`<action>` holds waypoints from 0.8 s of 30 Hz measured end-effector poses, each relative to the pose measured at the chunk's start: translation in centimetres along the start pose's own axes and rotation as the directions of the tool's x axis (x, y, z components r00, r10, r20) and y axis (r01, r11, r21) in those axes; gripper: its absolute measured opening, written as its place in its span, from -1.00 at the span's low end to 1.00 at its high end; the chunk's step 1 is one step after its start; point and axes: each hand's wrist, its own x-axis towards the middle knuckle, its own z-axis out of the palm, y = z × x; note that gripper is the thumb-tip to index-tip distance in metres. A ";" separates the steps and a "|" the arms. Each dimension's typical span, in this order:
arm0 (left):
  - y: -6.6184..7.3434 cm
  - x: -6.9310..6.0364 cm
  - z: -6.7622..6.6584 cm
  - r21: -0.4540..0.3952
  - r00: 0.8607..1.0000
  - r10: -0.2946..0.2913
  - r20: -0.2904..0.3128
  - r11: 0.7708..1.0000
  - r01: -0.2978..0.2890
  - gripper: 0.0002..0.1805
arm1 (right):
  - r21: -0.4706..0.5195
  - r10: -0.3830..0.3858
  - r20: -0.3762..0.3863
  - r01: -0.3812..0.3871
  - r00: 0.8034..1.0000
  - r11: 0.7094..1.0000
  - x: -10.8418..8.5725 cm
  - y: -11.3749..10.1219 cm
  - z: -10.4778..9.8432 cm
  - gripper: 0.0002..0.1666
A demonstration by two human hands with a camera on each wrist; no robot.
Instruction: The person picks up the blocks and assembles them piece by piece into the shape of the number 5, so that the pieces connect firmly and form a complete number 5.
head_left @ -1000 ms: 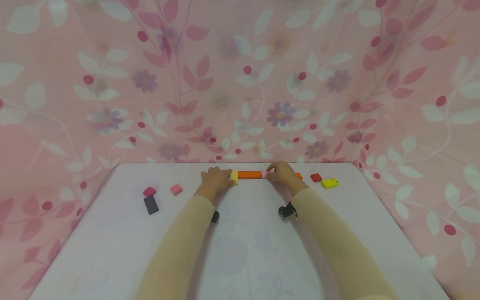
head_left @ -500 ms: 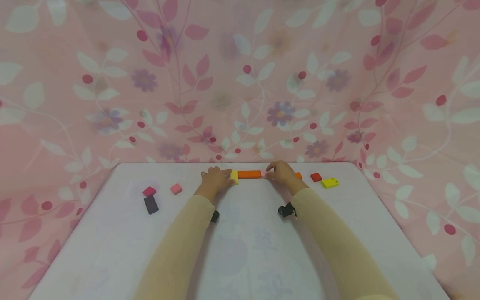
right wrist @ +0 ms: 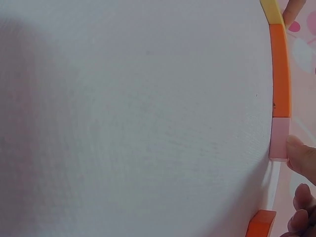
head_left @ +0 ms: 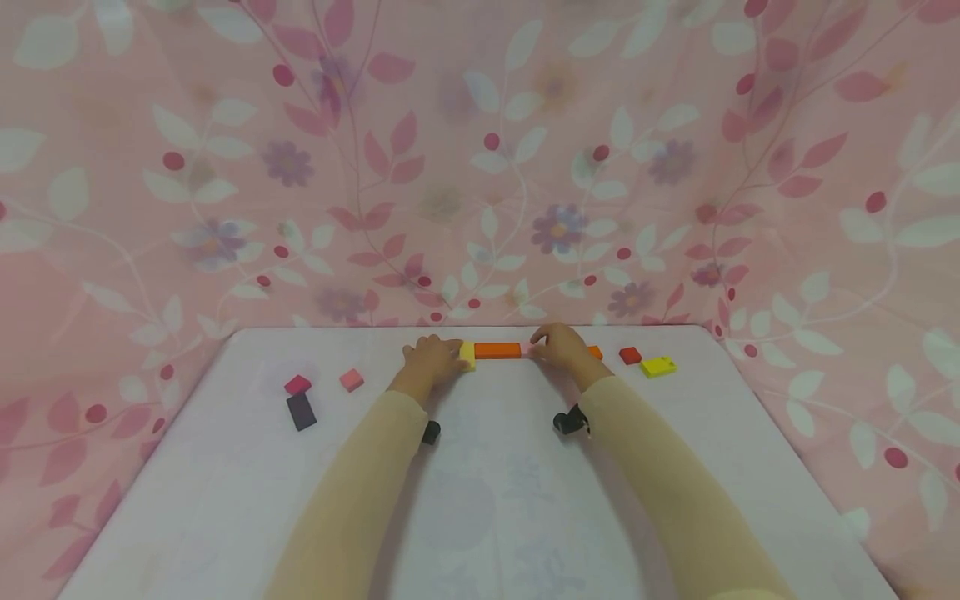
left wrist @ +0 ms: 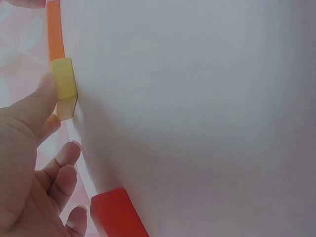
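A long orange block [head_left: 497, 351] lies near the table's far edge, with a yellow block [head_left: 468, 357] at its left end and a pink block [right wrist: 280, 138] at its right end, all in one row. My left hand [head_left: 431, 363] pinches the yellow block [left wrist: 64, 79] between thumb and index finger, the other fingers loosely bent. At the other end, my right hand [head_left: 561, 348] has its thumb and a finger at the pink block, which it mostly hides in the head view. In the right wrist view the blocks touch end to end.
Right of my right hand lie an orange block [head_left: 595, 352], a red block [head_left: 630, 356] and a yellow-green piece [head_left: 658, 367]. On the left are a pink block [head_left: 352, 380], a crimson block [head_left: 297, 385] and a dark block [head_left: 302, 412]. Flowered cloth [head_left: 480, 167] hangs behind the table.
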 end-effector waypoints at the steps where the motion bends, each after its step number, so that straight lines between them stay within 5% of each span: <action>1: 0.0 0.0 0.0 0.000 1.000 0.001 0.002 1.000 -0.001 -0.29 | 0.004 0.002 0.002 -0.002 1.000 1.000 0.0 0.0 0.0 -0.67; 24: -0.5 0.0 -0.2 -0.025 0.999 0.032 -0.034 0.999 -0.033 -0.34 | -0.032 -0.041 -0.050 0.039 0.998 0.999 0.4 0.4 0.0 -0.63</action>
